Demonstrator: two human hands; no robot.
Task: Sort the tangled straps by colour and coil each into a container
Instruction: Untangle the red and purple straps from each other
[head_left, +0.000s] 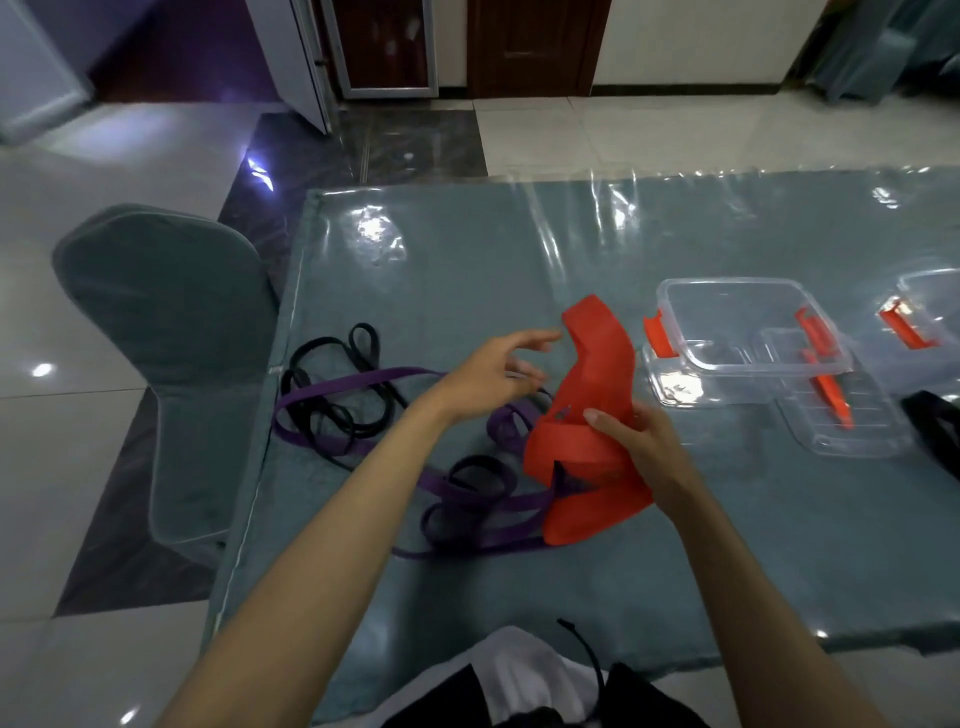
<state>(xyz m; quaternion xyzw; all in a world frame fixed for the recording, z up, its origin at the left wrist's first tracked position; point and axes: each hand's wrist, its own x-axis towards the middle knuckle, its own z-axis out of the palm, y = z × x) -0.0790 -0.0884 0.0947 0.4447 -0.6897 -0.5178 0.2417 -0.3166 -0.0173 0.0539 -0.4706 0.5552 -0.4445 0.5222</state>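
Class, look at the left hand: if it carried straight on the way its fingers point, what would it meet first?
Most likely the raised upper end of the red strap, just beyond the left hand's fingertips. The right hand grips that strap lower down. Depth is uncertain from this single view.

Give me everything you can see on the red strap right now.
The red strap is a wide, flat band, matte and rubbery-looking, bright red-orange. It is folded into several loose loops, not yet coiled tight, with one end standing up toward the clear container. The right hand grips the bundle from its right side, thumb across the front. The left hand hovers open beside it, not clearly touching. Its lower loops lie on the table, overlapping the purple strap.
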